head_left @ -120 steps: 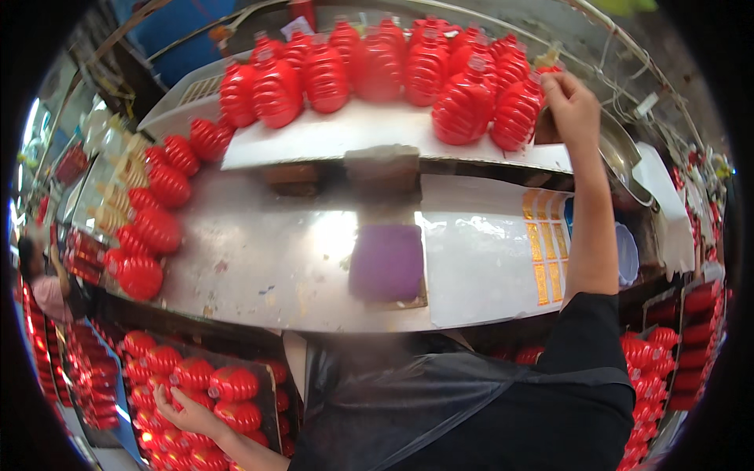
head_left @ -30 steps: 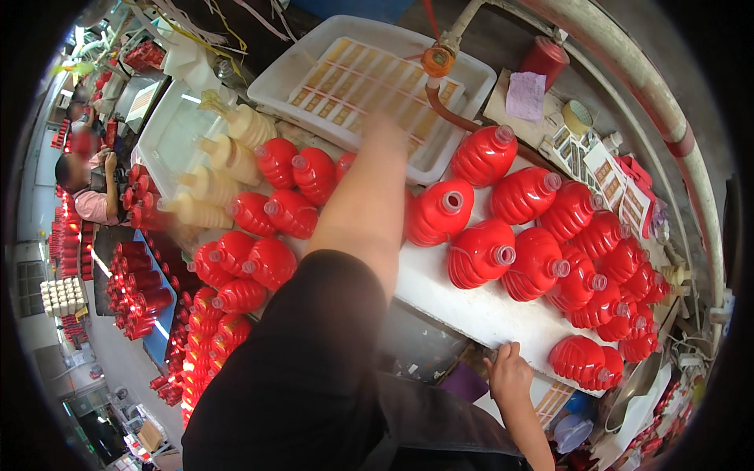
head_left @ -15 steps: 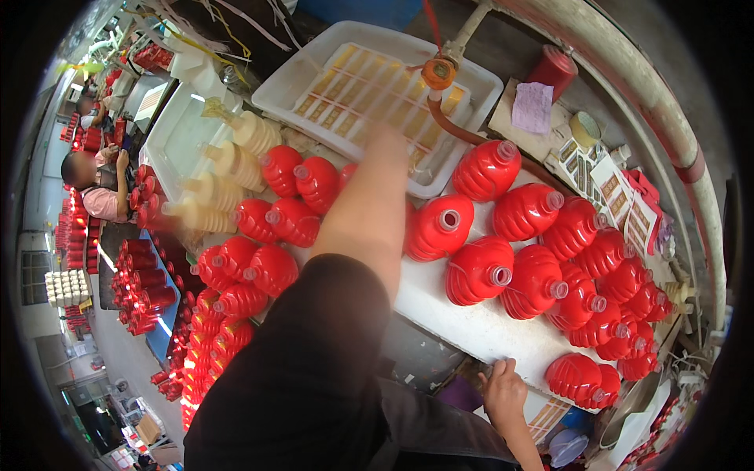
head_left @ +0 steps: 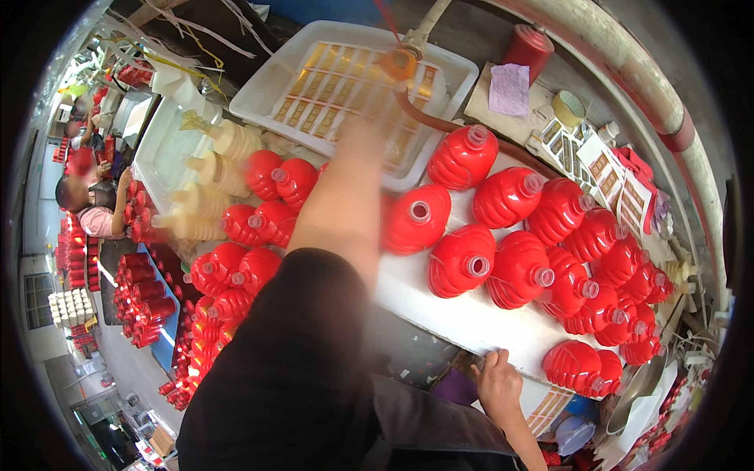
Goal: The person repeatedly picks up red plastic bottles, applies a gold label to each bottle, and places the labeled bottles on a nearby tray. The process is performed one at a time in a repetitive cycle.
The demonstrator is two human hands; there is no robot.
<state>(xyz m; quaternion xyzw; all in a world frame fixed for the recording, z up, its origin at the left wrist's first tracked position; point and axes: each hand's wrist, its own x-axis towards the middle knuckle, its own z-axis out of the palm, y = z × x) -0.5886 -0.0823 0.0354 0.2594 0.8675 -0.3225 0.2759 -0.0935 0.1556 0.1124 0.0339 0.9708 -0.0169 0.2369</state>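
Observation:
My left arm, in a black sleeve, reaches forward across the table. My left hand [head_left: 363,140] is smeared by motion over the near part of a white plastic tray [head_left: 265,74]. A sheet with rows of gold label strips [head_left: 320,100] lies in that tray. The blur hides the fingers and anything in them. At the front edge of the white tabletop [head_left: 412,302], my right hand [head_left: 499,386] rests with loosely bent fingers and nothing visible in them. Several red ribbed plastic bottles [head_left: 419,219], uncapped, stand on the tabletop to the right of my left arm.
More red bottles [head_left: 255,269] and pale ribbed bottles [head_left: 210,175] stand left of my arm. An orange valve [head_left: 398,64] with a hose hangs over the tray. A thick pipe [head_left: 628,63] curves along the right. Another person [head_left: 100,212] sits far left among red containers.
The whole view has shifted, so the tray and bottles appear farther left and slightly higher. My left hand stays blurred over the tray, and my right hand remains at the table edge.

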